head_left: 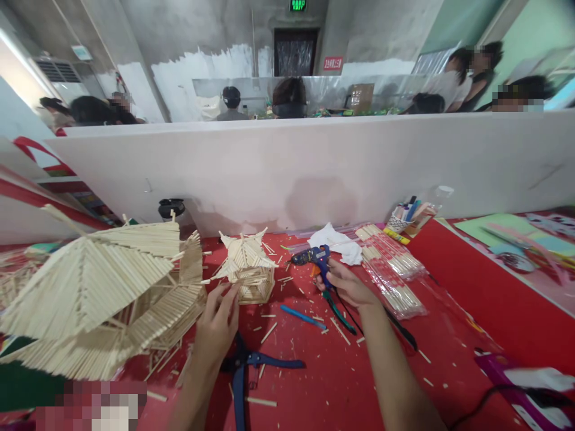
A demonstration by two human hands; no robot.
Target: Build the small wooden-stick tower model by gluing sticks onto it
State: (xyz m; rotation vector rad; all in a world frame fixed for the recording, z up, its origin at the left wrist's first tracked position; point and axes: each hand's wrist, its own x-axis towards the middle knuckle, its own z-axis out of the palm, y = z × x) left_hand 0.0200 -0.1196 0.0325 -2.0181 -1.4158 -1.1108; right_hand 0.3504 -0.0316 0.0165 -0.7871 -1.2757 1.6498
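My right hand (348, 284) is wrapped round the handle of a blue hot glue gun (320, 256), whose dark nozzle points left. My left hand (219, 314) has its curled fingers against the near left side of a small pavilion model (258, 287) built of wooden sticks. The model stands upright, its roof corners turned up; the fingertips are partly hidden against it. Left of that hand sits a much larger stick-built pavilion (90, 281) with a tiered roof. A blue-handled cutter (256, 359) lies open below the small model. A blue pen (303, 317) and green-handled pliers (339, 314) lie nearby.
Stick offcuts litter the red table (323, 383). Plastic packs of sticks (390, 275) and white tissue (336, 242) lie at the right. Beyond them stands a pen basket (399, 221). A white partition (269, 173) closes the back; several people sit or stand behind it.
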